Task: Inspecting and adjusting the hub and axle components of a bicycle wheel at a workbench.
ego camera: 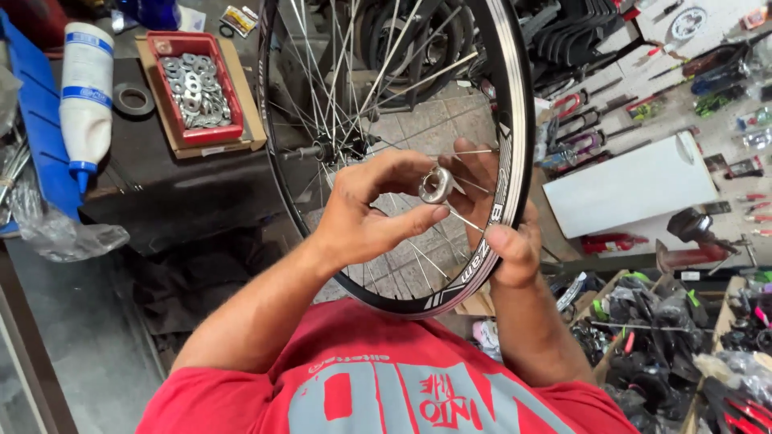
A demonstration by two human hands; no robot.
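A black bicycle wheel rim (515, 120) with silver spokes (354, 72) stands upright in front of me, its hub (326, 149) near the middle. My left hand (362, 213) pinches a small round silver tool (435, 185) against a spoke inside the wheel. My right hand (503, 229) wraps around the rim's lower right part, thumb on the outer side and fingers reaching through behind the spokes.
A red bin of silver washers (193, 87) sits in a cardboard tray on a dark bench at upper left. A white squeeze bottle with a blue tip (84, 88) lies beside it. A white box (631, 189), hanging tools and boxes of bike parts (683, 337) fill the right.
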